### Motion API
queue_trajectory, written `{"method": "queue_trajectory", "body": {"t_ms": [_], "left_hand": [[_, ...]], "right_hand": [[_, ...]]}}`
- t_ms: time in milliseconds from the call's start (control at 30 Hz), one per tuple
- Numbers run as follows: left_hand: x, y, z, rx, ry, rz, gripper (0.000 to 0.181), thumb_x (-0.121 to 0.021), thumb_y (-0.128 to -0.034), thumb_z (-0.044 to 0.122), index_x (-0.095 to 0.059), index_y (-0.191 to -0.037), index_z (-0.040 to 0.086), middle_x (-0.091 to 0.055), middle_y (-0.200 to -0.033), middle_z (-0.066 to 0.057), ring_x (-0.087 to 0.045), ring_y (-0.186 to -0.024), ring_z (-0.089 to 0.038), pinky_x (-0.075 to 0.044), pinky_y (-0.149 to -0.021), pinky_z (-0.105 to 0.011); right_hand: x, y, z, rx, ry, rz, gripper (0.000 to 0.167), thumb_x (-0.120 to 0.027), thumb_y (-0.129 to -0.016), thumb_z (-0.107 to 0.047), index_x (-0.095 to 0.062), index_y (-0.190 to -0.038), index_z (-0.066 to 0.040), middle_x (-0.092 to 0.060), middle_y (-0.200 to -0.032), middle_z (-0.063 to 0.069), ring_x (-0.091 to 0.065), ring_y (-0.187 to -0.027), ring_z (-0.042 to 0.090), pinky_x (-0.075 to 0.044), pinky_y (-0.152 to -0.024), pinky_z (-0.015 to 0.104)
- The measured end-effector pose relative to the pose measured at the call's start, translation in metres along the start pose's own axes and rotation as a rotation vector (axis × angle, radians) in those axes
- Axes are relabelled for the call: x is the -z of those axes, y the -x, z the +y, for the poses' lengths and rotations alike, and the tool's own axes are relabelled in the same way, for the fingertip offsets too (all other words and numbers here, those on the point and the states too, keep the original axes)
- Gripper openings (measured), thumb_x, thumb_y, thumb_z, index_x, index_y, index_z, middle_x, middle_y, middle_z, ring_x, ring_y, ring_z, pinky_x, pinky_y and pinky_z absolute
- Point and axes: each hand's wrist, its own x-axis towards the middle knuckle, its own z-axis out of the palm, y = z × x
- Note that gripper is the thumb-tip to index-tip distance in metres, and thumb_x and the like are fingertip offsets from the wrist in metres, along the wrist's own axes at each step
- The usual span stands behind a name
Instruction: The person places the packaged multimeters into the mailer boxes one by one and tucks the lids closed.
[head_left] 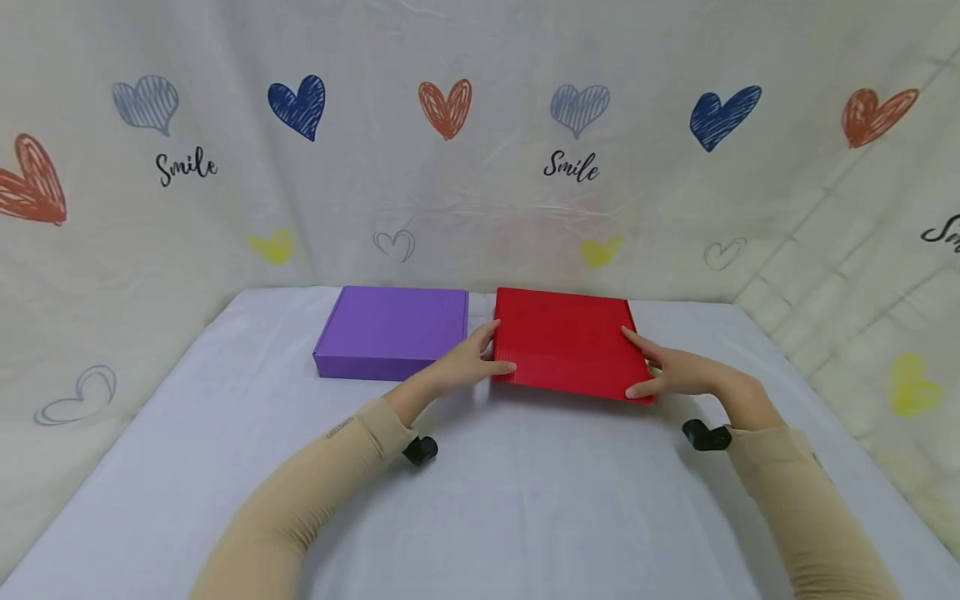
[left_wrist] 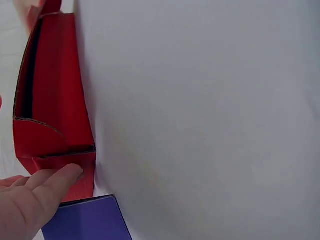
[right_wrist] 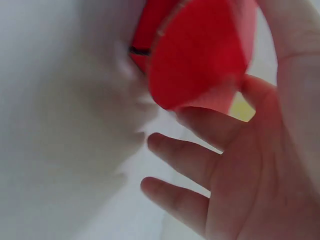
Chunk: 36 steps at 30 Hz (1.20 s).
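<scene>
A red cardboard box [head_left: 566, 340] lies toward the back of the table, its lid's front edge raised a little. My left hand [head_left: 467, 362] holds its left side, thumb over the lid's front corner. In the left wrist view, fingers of that hand [left_wrist: 37, 200] lie against the side wall, and a dark gap shows under the lid. At the front right corner, my right hand [head_left: 681, 372] pinches the lid. The right wrist view shows a rounded red flap [right_wrist: 197, 57] hanging by that hand [right_wrist: 255, 165], whose lower fingers are spread and touch nothing.
Left of the red box sits a closed purple box [head_left: 397, 323], close to my left hand. A white cloth [head_left: 480, 517] covers the table. Behind stands a pale curtain [head_left: 502, 192] printed with hearts. Dark wrist cameras [head_left: 707, 435] stick out at both cuffs.
</scene>
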Motion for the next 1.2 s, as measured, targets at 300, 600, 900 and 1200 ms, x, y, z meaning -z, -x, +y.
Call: {"method": "queue_trajectory", "body": {"t_ms": [300, 600, 900, 1200], "left_hand": [[-0.003, -0.002, 0.000, 0.047, -0.080, -0.024, 0.097, -0.072, -0.0960, 0.031, -0.008, -0.166, 0.014, -0.022, -0.169, -0.009, -0.025, -0.152, -0.027, -0.032, -0.118, -0.050], [-0.003, -0.001, -0.003, 0.016, -0.046, -0.027, 0.097, -0.073, -0.0963, 0.030, -0.008, -0.166, 0.013, -0.021, -0.169, -0.008, -0.024, -0.153, -0.026, -0.031, -0.119, -0.049], [-0.003, -0.001, -0.002, 0.018, -0.024, -0.044, 0.098, -0.073, -0.0955, 0.027, -0.007, -0.166, 0.012, -0.019, -0.170, -0.008, -0.020, -0.154, -0.026, -0.027, -0.120, -0.050], [0.000, 0.001, -0.002, 0.023, 0.025, -0.068, 0.099, -0.075, -0.0943, 0.025, -0.007, -0.166, 0.014, -0.020, -0.169, -0.009, -0.018, -0.155, -0.026, -0.023, -0.122, -0.052]], "right_hand": [[0.007, 0.021, 0.007, 0.086, -0.045, -0.023, 0.119, -0.085, -0.085, -0.018, 0.003, -0.164, -0.006, -0.023, -0.158, 0.040, -0.044, -0.130, 0.060, -0.047, -0.098, 0.064], [-0.002, 0.025, 0.007, 0.038, 0.078, 0.130, 0.097, -0.089, -0.081, -0.028, -0.028, -0.150, 0.004, -0.055, -0.129, 0.028, -0.062, -0.104, 0.035, -0.059, -0.081, 0.044], [-0.005, 0.034, 0.012, 0.090, 0.154, 0.184, 0.050, -0.087, -0.082, -0.029, -0.065, -0.116, 0.001, -0.065, -0.114, 0.016, -0.063, -0.094, 0.025, -0.055, -0.072, 0.034], [-0.005, 0.035, 0.011, 0.086, 0.167, 0.197, 0.051, -0.085, -0.084, -0.029, -0.067, -0.120, 0.002, -0.068, -0.100, 0.007, -0.060, -0.092, 0.023, -0.054, -0.069, 0.033]]}}
